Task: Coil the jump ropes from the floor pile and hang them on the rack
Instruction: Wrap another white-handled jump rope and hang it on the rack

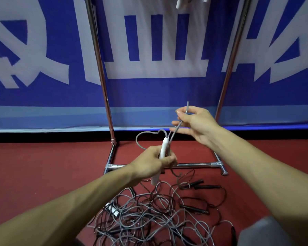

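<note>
Red gym floor [43, 166], and mid-frame the grey jump rope's white handle [164, 144] is gripped in the left hand [153, 162], right hand [194, 123] pinching its cord [175, 130] at 1 o'clock, tangled rope pile [149, 215] at 6, chrome rack [103, 77] behind.

Hands: two, the left hand [155, 162] mid-frame and the right hand [194, 121] at 1 o'clock from it.
Rack [190, 165]: one.
Upright poles: two, left pole [100, 68] at 11 o'clock, right pole [233, 59] at 1 o'clock.
White handles: one held handle [163, 148]; one floor handle [112, 209] at 7 o'clock; three hanging handles [178, 4] at 12 o'clock, cut off by the frame edge.
Black handles [207, 186]: at least four, at 4 to 5 o'clock.
Raised grey cord [180, 125]: one.
Rope pile [149, 219]: one; its ropes are too tangled to count.
Banner [43, 96]: one.
</note>
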{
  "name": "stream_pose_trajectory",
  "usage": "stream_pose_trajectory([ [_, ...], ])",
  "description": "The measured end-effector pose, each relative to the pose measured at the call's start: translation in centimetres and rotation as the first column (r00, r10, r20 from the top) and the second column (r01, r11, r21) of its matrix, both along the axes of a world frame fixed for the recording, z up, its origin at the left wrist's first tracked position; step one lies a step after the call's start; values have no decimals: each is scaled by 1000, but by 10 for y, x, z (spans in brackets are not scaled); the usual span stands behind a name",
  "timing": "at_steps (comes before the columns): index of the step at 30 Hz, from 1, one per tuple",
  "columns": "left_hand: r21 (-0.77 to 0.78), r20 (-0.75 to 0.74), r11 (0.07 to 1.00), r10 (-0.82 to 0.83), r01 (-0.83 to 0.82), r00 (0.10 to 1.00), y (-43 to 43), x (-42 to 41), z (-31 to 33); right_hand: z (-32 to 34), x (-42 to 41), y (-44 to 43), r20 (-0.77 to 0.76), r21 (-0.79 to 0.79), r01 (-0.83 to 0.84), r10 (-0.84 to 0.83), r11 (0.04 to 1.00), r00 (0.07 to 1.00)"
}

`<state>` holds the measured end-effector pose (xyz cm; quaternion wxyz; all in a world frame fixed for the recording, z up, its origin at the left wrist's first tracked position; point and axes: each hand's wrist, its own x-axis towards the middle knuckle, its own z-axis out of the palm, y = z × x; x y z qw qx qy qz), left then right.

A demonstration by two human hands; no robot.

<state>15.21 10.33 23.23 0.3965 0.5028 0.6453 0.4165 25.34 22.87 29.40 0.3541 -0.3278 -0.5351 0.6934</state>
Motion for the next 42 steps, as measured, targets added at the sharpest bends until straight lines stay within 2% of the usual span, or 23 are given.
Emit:
stream_pose_trajectory([
  [3, 27, 160, 998, 60, -65, 985, 1, 3, 9, -9, 10, 11, 161, 70, 34, -45, 997, 986],
  [5, 66, 288, 986, 125, -150, 949, 0, 1, 20, -12, 12, 13, 301, 163, 0, -50, 987, 952],
  [7, 106, 421, 968, 164, -228, 892, -1, -4, 34, -17, 12, 14, 365, 194, -65, -10, 979, 931],
  [10, 159, 615, 930, 169, -331, 770, -3, -17, 54, -27, 7, 8, 536, 276, -316, 127, 908, 834],
  [13, 181, 739, 890, 157, -418, 655, -7, -30, 66, -33, 3, -1, 722, 241, -625, 293, 742, 627],
  [14, 184, 774, 876, 150, -445, 615, -9, -34, 68, -33, 3, -4, 750, 211, -696, 343, 686, 565],
  [16, 179, 835, 847, 138, -500, 533, -11, -45, 70, -32, 1, -11, 750, 174, -782, 434, 599, 499],
  [20, 150, 894, 801, 140, -579, 425, -15, -64, 65, -28, -2, -21, 636, 77, -782, 573, 619, 517],
  [22, 102, 870, 789, 224, -606, 438, -14, -70, 56, -26, -5, -25, 603, 75, -737, 558, 671, 570],
  [24, 32, 797, 788, 351, -615, 491, -12, -71, 45, -23, -7, -26, 532, 124, -632, 486, 765, 694],
  [26, -29, 734, 792, 431, -610, 525, -11, -66, 35, -17, -8, -24, 398, 162, -495, 403, 853, 824],
  [28, -52, 705, 808, 446, -587, 552, -10, -55, 28, -10, -9, -20, 251, 163, -356, 311, 920, 917],
  [30, -45, 656, 847, 425, -530, 624, -10, -43, 27, -5, -9, -16, 119, 140, -229, 214, 963, 970],
  [32, -12, 534, 904, 368, -428, 761, -9, -33, 26, -3, -8, -12, 18, 110, -117, 116, 987, 993],
  [34, 26, 294, 964, 245, -264, 924, -9, -25, 23, -2, -7, -9, -62, 70, -23, 28, 997, 998],
  [36, 45, 105, 998, 48, -53, 993, -11, -13, 19, -1, -6, -6, -124, 32, 42, -38, 999, 992],
  [38, 46, 86, 997, -73, 69, 994, -12, 1, 19, -1, -2, -2, -132, 37, 83, -78, 996, 988],
  [42, 18, 246, 999, -42, 39, 968, -10, 15, 25, -5, 4, 3, -8, 110, 116, -115, 987, 993],
])
